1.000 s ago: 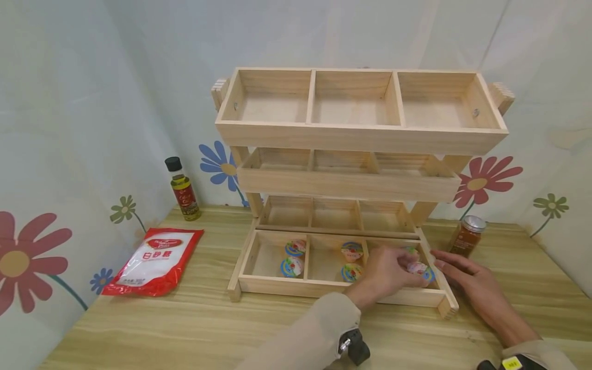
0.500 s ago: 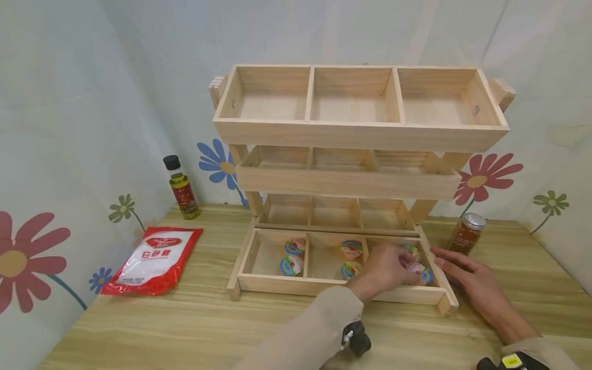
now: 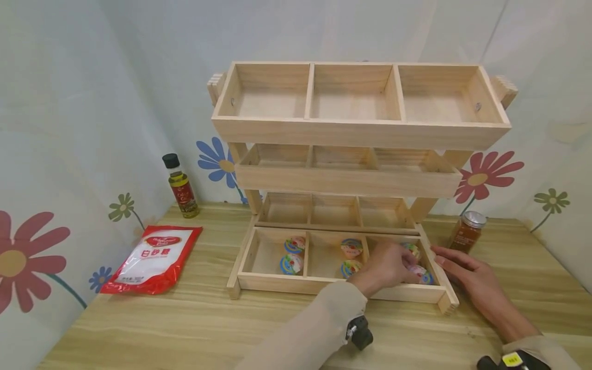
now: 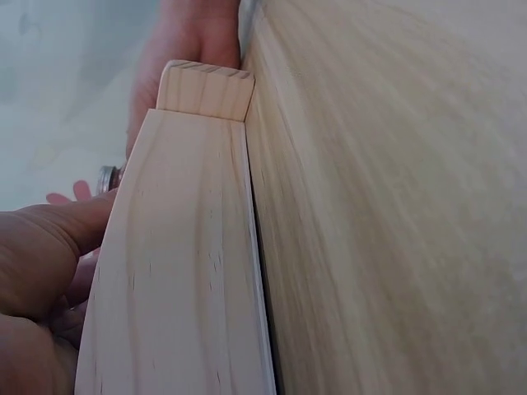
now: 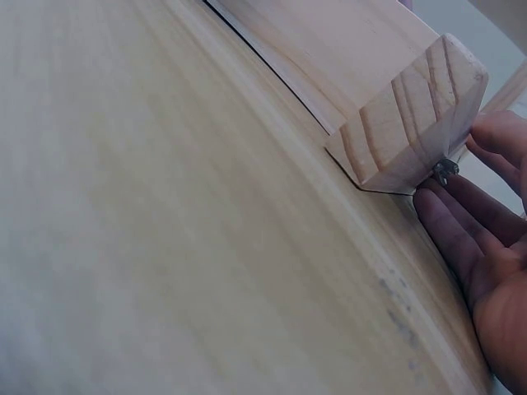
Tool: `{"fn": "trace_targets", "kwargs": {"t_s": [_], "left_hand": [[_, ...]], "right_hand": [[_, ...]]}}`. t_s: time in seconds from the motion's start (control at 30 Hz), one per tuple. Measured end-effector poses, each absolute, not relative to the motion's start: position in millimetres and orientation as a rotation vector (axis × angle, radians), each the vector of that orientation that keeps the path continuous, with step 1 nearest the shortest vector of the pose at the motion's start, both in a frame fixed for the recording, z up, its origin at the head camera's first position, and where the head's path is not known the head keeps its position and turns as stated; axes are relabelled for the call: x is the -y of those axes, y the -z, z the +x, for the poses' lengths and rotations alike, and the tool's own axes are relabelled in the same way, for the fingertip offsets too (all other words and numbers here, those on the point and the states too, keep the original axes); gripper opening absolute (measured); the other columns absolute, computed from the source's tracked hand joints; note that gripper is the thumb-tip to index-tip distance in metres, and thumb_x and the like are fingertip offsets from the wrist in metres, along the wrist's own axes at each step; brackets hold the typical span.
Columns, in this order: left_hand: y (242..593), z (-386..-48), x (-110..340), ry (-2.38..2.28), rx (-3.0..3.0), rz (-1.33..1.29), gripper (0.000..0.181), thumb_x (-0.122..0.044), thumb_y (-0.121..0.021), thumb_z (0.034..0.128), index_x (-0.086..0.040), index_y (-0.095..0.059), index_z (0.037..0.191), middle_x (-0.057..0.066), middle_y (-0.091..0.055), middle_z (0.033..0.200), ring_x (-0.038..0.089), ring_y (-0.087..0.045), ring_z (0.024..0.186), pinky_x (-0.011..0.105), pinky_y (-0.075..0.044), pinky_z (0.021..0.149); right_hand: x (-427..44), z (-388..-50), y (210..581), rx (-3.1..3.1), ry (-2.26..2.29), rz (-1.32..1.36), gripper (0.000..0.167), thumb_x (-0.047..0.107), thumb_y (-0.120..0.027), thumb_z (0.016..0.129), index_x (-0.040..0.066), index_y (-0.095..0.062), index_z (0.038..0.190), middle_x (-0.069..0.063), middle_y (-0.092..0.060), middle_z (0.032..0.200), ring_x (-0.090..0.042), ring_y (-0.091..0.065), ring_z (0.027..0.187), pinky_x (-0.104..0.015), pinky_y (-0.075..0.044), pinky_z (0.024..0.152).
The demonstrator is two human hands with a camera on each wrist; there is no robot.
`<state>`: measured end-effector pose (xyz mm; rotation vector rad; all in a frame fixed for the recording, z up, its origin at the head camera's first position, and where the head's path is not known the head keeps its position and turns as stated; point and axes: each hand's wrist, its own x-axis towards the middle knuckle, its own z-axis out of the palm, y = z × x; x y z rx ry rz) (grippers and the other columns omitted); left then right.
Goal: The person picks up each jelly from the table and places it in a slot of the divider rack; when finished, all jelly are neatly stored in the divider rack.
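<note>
My left hand (image 3: pixel 387 264) reaches into the right compartment of the bottom tray (image 3: pixel 291 282) on a wooden rack. Its thumb and curled fingers pinch the near side of a jelly cup (image 3: pixel 423 275), partly covered by the hand. Behind it in the same compartment lies another jelly cup (image 3: pixel 411 250). On the rack's right side, my right hand (image 3: pixel 476 282) rests with extended fingers against the side rail; in the right wrist view its fingers touch the wood near the rail's end (image 5: pixel 408 115). The left wrist view shows mainly the tray's front board (image 4: pixel 177 255).
Two jelly cups (image 3: pixel 292 264) lie in the left compartment and two more (image 3: pixel 351 248) in the middle one. The upper tiers (image 3: pixel 361 131) overhang the bottom tray. An oil bottle (image 3: pixel 184 192) and sugar bag (image 3: pixel 154 259) stand left; a spice jar (image 3: pixel 467 234) stands right.
The jelly cup at my left hand has shifted slightly toward the tray's front, and the one behind it shows more. My right hand stays at the rail. The head view tilts slightly.
</note>
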<state>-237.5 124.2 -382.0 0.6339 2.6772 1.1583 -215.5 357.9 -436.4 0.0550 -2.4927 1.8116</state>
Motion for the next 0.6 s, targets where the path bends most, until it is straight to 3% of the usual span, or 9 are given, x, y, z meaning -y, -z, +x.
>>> {"fn": "trace_targets", "kwargs": {"t_s": [0.33,0.6], "left_hand": [[381.8,-232.9,-122.8,-1.134,-2.715,0.691,0.026,-0.020,-0.095,0.0829,-0.010,-0.083,0.105,-0.009,-0.076,0.087,-0.004,-0.062,0.075,0.010,-0.048,0.069],[380.0,-228.1,-123.4,-1.236,-2.684,0.569,0.023,-0.023,-0.095,0.0823,-0.012,-0.082,0.099,-0.013,-0.069,0.083,-0.002,-0.057,0.075,0.014,-0.048,0.068]], "right_hand": [[-358.7,-216.2,438.2,2.482,-1.819,0.080,0.044,0.032,-0.067,0.107,0.014,-0.066,0.147,0.030,-0.066,0.126,0.014,-0.057,0.113,-0.011,-0.050,0.088],[-358.6,-215.2,437.5,2.451,-1.859,0.114,0.041,0.027,-0.067,0.108,0.014,-0.067,0.146,0.027,-0.068,0.125,0.009,-0.062,0.112,-0.013,-0.052,0.087]]}}
